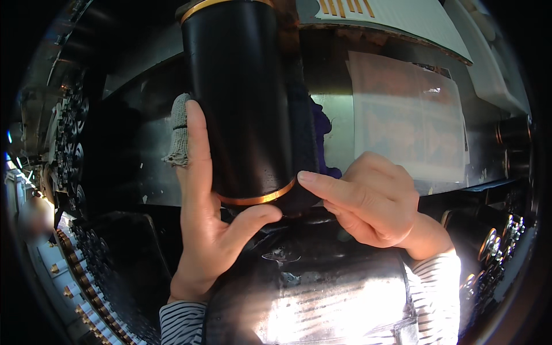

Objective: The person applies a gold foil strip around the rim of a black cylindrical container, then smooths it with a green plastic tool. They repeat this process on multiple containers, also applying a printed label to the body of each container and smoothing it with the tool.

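Observation:
A black cylinder [238, 109] with a gold band at each end lies lengthwise in front of me. My left hand [210, 224] is closed around its left side and near end. Its fingers run along the side, and the thumb crosses below the near gold band [259, 198]. A grey knitted finger cover [179, 129] is on one of its fingers. My right hand [374, 198] has its index finger stretched out, the tip at the right edge of that band. The other fingers curl under, with nothing visible in them. Purple cloth [323, 138] lies just beyond the right hand.
Whitish translucent sheets [405, 118] lie on the metal work surface at right. Behind them is a white panel with gold strips [348, 8] and a white bin [486, 57]. Racks of small gold-and-white parts [86, 299] stand at lower left, and dark cylinders [489, 244] at right.

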A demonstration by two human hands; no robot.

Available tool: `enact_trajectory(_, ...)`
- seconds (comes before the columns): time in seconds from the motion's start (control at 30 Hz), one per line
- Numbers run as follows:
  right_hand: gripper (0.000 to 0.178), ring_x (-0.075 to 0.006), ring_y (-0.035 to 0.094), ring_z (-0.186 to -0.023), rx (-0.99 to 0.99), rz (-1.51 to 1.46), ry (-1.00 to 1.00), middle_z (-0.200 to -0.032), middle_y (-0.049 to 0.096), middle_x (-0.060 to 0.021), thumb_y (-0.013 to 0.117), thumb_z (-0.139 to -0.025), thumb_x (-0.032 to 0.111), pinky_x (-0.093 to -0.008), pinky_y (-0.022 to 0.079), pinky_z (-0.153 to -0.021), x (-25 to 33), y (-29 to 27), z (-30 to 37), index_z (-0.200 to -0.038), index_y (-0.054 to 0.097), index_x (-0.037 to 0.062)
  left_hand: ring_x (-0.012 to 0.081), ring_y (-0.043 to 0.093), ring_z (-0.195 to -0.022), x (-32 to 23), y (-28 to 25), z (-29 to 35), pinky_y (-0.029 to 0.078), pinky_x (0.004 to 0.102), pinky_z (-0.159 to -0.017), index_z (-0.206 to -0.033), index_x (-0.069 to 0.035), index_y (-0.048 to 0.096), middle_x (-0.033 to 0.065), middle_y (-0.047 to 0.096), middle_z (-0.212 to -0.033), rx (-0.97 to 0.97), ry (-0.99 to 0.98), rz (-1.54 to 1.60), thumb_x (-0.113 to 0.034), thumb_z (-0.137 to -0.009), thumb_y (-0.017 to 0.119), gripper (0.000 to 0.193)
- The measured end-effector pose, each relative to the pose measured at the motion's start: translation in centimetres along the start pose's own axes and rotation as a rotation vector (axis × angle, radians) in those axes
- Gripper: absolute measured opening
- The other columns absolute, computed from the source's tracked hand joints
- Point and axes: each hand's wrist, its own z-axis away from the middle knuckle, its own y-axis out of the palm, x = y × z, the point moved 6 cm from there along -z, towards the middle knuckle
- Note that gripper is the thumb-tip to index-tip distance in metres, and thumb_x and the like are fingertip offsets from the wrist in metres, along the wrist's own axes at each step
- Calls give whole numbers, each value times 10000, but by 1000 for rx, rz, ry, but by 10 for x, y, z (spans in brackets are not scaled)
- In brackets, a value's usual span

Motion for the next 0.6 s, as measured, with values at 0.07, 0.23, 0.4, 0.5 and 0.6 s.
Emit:
enact_trajectory(0.07,415,-126,470,-519,58,-59,71,-594,525,3,760,-627,27,-239,368,-423,-4,-3,-2,-1036,691,37,278,393,-1317,-2,-3,0,441,348,-1029,-1500,-43,56,182,120,-1544,15,11,-34,-46,-807,659,919)
enact_trajectory(0.23,180,-98,483,-563,14,-617,739,-656,566,-4,691,-820,115,-250,405,-507,-49,4,1,-976,682,25,322,332,-1334,-1,-1,3,377,388,-1059,-1498,-28,34,229,144,-1493,-14,102,-399,-43,-790,700,972)
enact_trajectory(0.4,202,-68,558,-700,-312,-634,1153,-806,620,-15,619,-903,176,-224,457,-623,-99,-32,35,-1013,632,7,342,282,-1376,-2,-15,4,275,448,-1122,-1494,-30,95,231,202,-1496,59,109,-355,-242,-639,845,1157)
enact_trajectory(0.5,199,-70,582,-782,-139,-560,1080,-839,617,-28,651,-860,114,-227,481,-695,-52,-20,31,-1021,598,8,361,296,-1365,-7,-14,3,300,460,-1106,-1486,-51,190,226,228,-1499,13,194,-745,-209,-626,846,1092)
enact_trajectory(0.6,176,-82,587,-770,-4,-706,864,-811,609,-63,680,-810,63,-238,476,-681,-2,18,9,-923,565,-8,372,313,-1348,-11,5,2,347,430,-1076,-1487,-89,233,225,251,-1487,-54,325,-917,5,-665,785,995)
